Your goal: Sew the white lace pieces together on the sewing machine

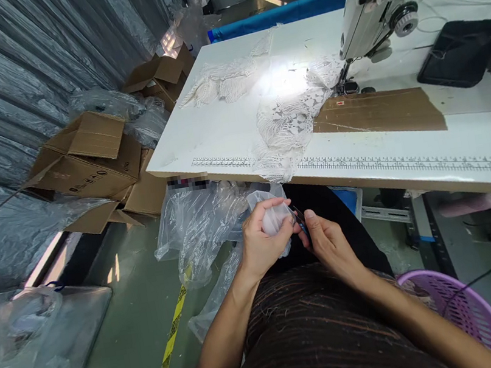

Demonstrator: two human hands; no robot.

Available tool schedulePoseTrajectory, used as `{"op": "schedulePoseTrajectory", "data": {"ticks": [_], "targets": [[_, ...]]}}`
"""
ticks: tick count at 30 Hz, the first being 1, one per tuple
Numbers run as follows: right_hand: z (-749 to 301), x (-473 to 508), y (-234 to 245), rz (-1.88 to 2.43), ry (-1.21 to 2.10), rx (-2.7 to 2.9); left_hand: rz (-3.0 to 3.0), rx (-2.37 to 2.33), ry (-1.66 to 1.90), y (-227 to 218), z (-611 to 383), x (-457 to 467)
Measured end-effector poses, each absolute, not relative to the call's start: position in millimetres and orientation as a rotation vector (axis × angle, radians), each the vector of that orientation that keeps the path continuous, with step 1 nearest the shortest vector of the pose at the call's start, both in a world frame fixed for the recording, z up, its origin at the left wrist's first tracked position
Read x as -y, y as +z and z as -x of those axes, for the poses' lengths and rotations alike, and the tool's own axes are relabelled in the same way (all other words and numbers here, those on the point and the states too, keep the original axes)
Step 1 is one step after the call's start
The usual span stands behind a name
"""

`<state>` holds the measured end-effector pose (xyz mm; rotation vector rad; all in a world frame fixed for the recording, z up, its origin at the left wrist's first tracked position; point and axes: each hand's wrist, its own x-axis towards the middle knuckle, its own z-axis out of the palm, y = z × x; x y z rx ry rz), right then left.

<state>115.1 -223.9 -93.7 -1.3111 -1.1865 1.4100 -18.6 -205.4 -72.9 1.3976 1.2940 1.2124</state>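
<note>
Above my lap, my left hand [265, 236] is closed on a bunched piece of sheer white fabric [273, 218]. My right hand [330, 242] grips small thread snips [302, 226] with dark blades and a bit of blue. Their tips are close to the fabric and my left fingertips; whether they touch it I cannot tell. White lace [291, 119] runs from under the sewing machine's needle area across the table and over its front edge, just above my hands. Another strip of lace [230, 81] lies farther back on the tabletop.
The sewing machine [389, 2] stands at the right of the white table [219, 132]. A black phone-like slab [459, 53] and brown cardboard [382, 113] lie there. Open boxes [96, 145] and clear plastic bags [201, 227] are left; a purple basket [472, 310] is low right.
</note>
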Motion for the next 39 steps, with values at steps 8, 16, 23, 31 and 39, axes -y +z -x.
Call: {"op": "schedulePoseTrajectory", "data": {"ticks": [8,16,23,31,39], "targets": [[-109,220,-96,1.298,1.495,1.043,-1.535,-1.380,1.211,-77,20,206],[-110,221,-99,1.279,1.518,1.009,-1.576,-1.345,1.179,-76,20,206],[-111,221,-103,1.246,1.458,1.052,-1.614,-1.344,1.147,-77,20,205],[-110,223,-104,1.237,1.416,1.078,-1.707,-1.342,1.132,-78,19,205],[-109,223,-103,1.265,1.411,1.066,-1.725,-1.345,1.141,-79,19,206]]}}
